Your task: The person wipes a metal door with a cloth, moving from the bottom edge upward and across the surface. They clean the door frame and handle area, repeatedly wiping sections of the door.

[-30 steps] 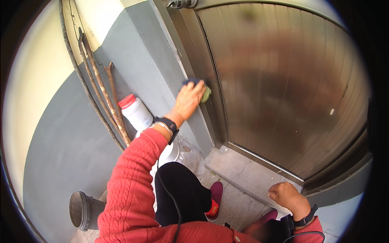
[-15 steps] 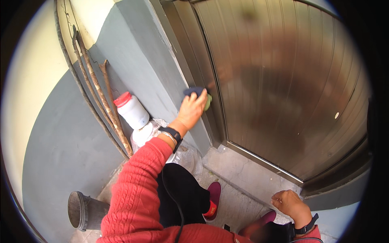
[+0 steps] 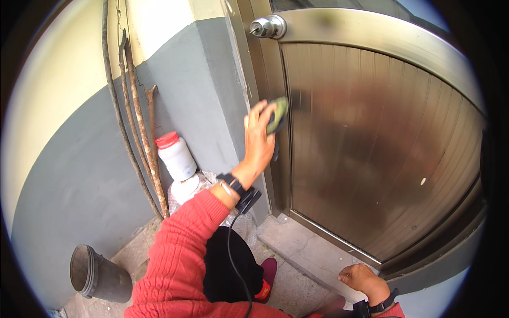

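My left hand is raised against the brown metal door frame, closed around a green and dark blue cloth. The cloth is bunched under my fingers and partly hidden by them; a dark end hangs below my palm. Just right of it is the ribbed brown metal door, which is closed. Low at the right, my right hand hangs in front of the doorstep, its fingers curled together with nothing visible in them.
A silver door knob juts out above my left hand. Left of my arm, a white jar with a red lid stands by several wooden sticks leaning on the wall. A dark bucket is at the lower left.
My left hand has moved up along the door frame with the cloth, showing more of its green side. My view has tilted up, bringing the knob into sight. The right hand stays low.
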